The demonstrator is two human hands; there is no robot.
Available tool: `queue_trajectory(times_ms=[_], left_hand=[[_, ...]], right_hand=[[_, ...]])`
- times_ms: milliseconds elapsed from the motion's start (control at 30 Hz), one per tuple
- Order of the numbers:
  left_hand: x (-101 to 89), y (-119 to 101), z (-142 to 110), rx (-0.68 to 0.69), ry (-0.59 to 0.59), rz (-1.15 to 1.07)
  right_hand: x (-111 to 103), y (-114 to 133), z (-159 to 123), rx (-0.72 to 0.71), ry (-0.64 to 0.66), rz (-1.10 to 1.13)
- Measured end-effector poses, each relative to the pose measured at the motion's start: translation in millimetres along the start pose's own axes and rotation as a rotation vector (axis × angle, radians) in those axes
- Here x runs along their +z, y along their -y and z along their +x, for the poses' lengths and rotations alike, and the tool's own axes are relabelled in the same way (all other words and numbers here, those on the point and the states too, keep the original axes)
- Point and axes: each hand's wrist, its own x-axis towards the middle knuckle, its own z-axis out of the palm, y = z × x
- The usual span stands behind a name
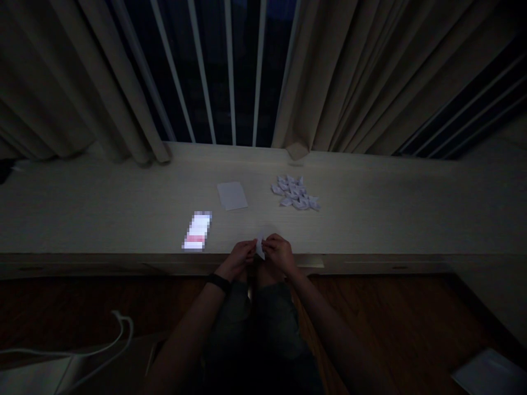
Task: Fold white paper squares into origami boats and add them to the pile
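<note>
Between my hands, at the front edge of the pale ledge (370,219), is a small folded piece of white paper (260,248). My left hand (242,255), with a dark band at the wrist, pinches its left side. On the other side my right hand (279,251) grips it with closed fingers. Beyond them lies a stack of white paper sheets (233,196). Several small folded paper pieces (294,192) sit clustered to its right. The dim light hides the finer folds.
A lit phone (197,230) lies on the ledge left of my hands. Curtains (329,77) hang along the back beside a barred window (209,71). A white cable (123,329) runs at lower left, and a pale flat object (489,373) is at lower right.
</note>
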Motion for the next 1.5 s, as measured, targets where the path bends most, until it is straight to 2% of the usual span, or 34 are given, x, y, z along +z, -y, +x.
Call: queue_trajectory(times_ms=[100,233,300,467,633,1033,1200,1333,1500], left_hand=[[-1.4,0.9,2.5,-0.028,-0.036,0.038],[-2.1,1.0,5.6,-0.039,-0.186,0.186],[-2.5,0.8,6.4,-0.038,-0.212,0.254],[-0.1,1.7,8.1,-0.017,-0.167,0.175],[2.4,4.3,9.6,-0.045,-0.114,0.052],[0.8,7.0,10.1,-0.08,-0.103,0.115],[-1.8,0.8,9.3,-0.158,-0.138,0.1],[-4.1,-0.4,12.3,-0.216,-0.102,0.019],[-3.0,2.9,15.4,-0.209,-0.087,0.013]], right_hand=[[-3.7,6.4,-0.7,-0.029,0.037,-0.096],[-8.4,14.3,-1.3,-0.062,0.095,-0.221],[-8.8,15.8,-1.1,-0.059,0.103,-0.228],[-6.5,19.5,-0.2,-0.023,0.058,-0.211],[-5.9,23.5,-1.8,-0.011,0.073,-0.224],[-7.5,22.3,-3.7,-0.009,0.067,-0.271],[-8.5,23.6,-2.2,-0.023,0.069,-0.291],[-8.0,25.4,-1.5,-0.014,0.064,-0.257],[-4.5,23.3,-3.5,-0.008,0.02,-0.262]])
